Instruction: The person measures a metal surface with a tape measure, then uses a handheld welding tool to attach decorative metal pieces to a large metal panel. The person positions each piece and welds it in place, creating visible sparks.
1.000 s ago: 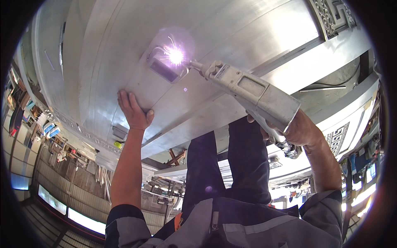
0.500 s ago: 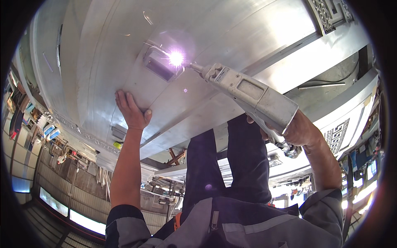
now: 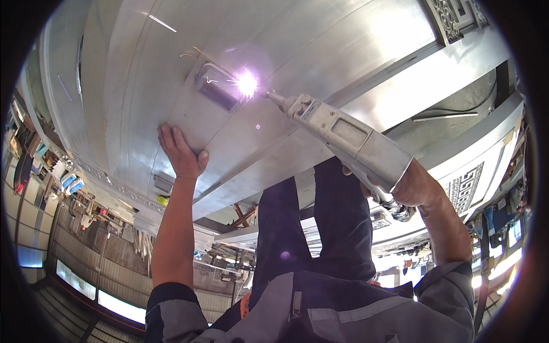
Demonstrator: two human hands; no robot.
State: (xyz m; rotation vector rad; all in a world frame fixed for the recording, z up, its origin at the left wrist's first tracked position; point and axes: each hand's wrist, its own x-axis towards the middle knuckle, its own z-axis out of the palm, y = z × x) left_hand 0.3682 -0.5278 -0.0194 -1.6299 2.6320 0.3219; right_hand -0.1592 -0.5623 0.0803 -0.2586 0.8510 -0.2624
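A handheld laser welding gun (image 3: 357, 137), grey and boxy, is gripped at its rear by my right hand (image 3: 413, 186); the gun's body hides part of those fingers. Its nozzle points up and left at a bright violet-white weld spot (image 3: 247, 84), with sparks flying off. The glare sits at the right end of a small rectangular metal fitting (image 3: 220, 97) with a dark slot, set on a large silver metal panel (image 3: 128, 108). My left hand (image 3: 182, 155) lies flat on that panel, below and left of the fitting, fingers stretched and thumb apart.
A smaller metal block (image 3: 164, 182) is on the panel by my left wrist. A decorative metal grille (image 3: 449, 23) is at the far right, and a black cable (image 3: 466, 110) runs below it. My legs (image 3: 343, 223) stand against the panel's near edge. Cluttered workshop shelves line the left.
The gun and its weld spot have shifted slightly right and toward me along the fitting's end. Sparks fly in new places. My left hand has stayed put.
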